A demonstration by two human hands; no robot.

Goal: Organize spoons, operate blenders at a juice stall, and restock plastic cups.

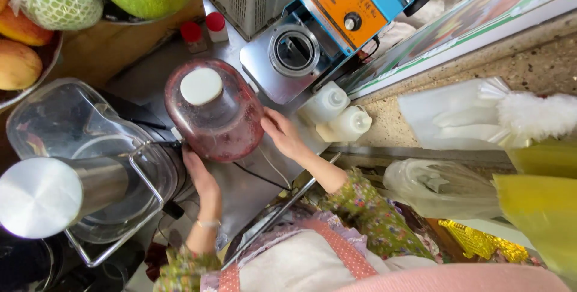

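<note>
A blender jug (215,113) with dark red liquid inside and a white cap on its clear lid stands on the steel counter (249,187). My left hand (201,178) rests against the jug's near-left side, close to its base. The fingers of my right hand (282,134) lie against the jug's right wall. Both hands press on the jug from opposite sides.
A juicer (72,165) with a clear cover and steel plunger stands at the left. An orange and blue cup-sealing machine (324,21) is behind the jug, with two white squeeze bottles (338,114) beside it. Bowls of fruit (54,3) sit at top left. Plastic bags (457,117) lie at right.
</note>
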